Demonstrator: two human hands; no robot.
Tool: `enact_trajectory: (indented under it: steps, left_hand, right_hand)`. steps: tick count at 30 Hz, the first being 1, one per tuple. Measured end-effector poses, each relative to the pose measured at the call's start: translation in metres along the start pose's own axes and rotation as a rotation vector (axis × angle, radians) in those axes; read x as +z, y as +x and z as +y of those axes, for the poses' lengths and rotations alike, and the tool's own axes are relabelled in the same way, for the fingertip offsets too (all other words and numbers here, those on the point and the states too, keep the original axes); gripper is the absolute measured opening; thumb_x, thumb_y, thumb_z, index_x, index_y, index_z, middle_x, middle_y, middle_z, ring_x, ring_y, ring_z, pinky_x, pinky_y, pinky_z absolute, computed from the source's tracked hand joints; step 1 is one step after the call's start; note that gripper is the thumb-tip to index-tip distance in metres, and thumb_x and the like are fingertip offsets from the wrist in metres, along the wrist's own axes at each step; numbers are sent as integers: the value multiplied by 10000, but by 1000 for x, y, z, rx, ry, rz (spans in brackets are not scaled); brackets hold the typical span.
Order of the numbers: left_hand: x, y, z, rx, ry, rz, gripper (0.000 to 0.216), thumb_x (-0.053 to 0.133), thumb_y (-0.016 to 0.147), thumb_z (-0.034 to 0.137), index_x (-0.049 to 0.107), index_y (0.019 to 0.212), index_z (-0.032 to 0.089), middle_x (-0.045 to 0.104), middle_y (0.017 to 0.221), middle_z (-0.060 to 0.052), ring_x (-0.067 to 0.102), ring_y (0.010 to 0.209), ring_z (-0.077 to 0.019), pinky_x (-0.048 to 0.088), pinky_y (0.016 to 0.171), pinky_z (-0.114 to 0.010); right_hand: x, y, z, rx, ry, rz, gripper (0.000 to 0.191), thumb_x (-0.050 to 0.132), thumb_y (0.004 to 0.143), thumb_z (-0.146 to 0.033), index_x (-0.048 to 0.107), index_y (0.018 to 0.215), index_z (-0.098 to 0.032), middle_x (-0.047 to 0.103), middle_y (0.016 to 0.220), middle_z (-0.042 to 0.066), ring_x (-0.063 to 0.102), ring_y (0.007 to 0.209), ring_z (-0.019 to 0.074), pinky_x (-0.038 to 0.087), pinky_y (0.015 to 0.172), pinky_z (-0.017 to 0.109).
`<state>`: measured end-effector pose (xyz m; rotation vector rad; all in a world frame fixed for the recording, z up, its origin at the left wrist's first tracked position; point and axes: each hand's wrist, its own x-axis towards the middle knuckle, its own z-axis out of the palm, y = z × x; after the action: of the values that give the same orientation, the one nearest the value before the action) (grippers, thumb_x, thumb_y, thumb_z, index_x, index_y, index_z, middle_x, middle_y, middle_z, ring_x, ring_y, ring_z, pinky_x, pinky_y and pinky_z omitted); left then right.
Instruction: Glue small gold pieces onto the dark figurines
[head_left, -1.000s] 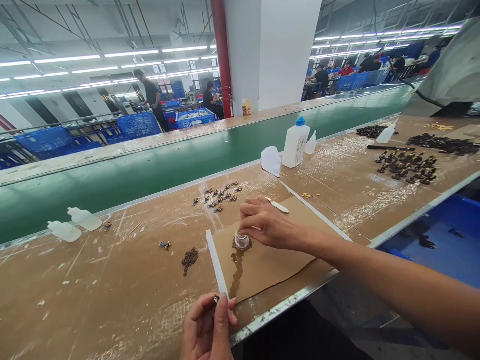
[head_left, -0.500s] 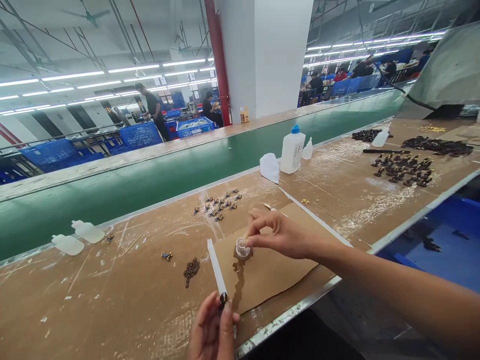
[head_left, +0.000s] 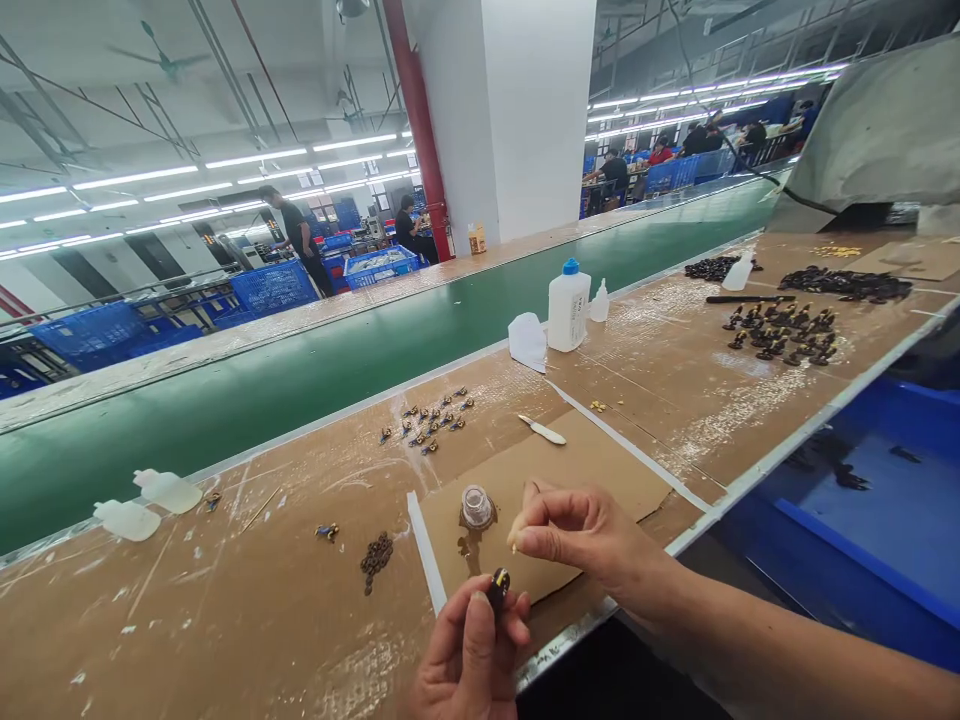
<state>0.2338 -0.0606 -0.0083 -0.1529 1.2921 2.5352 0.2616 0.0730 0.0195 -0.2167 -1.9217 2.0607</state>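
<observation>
Lying on their sides at the left are two squeeze bottles (head_left: 127, 521), with a thin stick (head_left: 259, 510) to their right. Next comes a pile of brown rings (head_left: 376, 558), and farther back a cluster of small figures (head_left: 429, 422). My left hand (head_left: 476, 645), at the near edge, is clamped between thumb and fingers on a small black piece (head_left: 498, 588) with a yellow mark, held up in front of the cardboard sheet (head_left: 600, 470). A clear cup (head_left: 477, 508) stands on that sheet, just beyond this hand. To the right, my right hand (head_left: 574, 530) has thumb and fingertips together on a tiny pale piece (head_left: 514, 546), near the black one but apart from it. Beyond lies a pale-handled knife (head_left: 546, 431); far right, dark figures (head_left: 781, 332) stand grouped.
</observation>
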Motion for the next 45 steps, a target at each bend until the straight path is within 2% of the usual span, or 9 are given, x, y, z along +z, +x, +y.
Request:
enact_trajectory:
  steps: [5, 11, 17, 38, 45]
  left_hand:
    - [-8, 2, -5, -84, -35, -29, 305, 844, 493, 404, 729, 672, 186, 675, 567, -37, 588, 467, -80, 556, 633, -211]
    - [-12, 2, -2, -125, -70, -60, 300, 850, 477, 409, 729, 655, 201, 666, 547, -17, 549, 417, -54, 558, 655, -222]
    - [-16, 6, -3, -147, -42, -68, 315, 865, 437, 403, 733, 645, 207, 665, 536, -35, 571, 431, -75, 550, 634, -209]
    - [-23, 6, -7, -144, -23, -92, 305, 850, 475, 408, 729, 677, 216, 659, 534, -20, 577, 456, -82, 547, 665, -230]
    - [-25, 6, -10, -85, 9, -93, 295, 848, 479, 411, 726, 686, 240, 669, 558, -25, 625, 532, -110, 498, 568, -165]
  right_hand:
    - [4, -7, 8, -136, -83, -10, 156, 684, 768, -310, 694, 684, -179, 513, 675, -10, 474, 704, 121, 370, 726, 277]
    - [8, -10, 16, -176, -147, -14, 195, 651, 802, -354, 698, 716, -185, 520, 698, 3, 491, 723, 130, 401, 732, 285]
    - [9, -12, 18, -188, -153, -36, 158, 651, 809, -322, 703, 743, -188, 517, 704, -2, 503, 724, 120, 409, 732, 275]
    - [5, -13, 16, -212, -250, -52, 149, 644, 816, -301, 710, 755, -182, 508, 697, 4, 504, 732, 130, 403, 713, 281]
    - [3, -11, 9, -253, -322, -58, 123, 662, 800, -232, 705, 710, -160, 485, 673, 0, 486, 721, 128, 381, 713, 282]
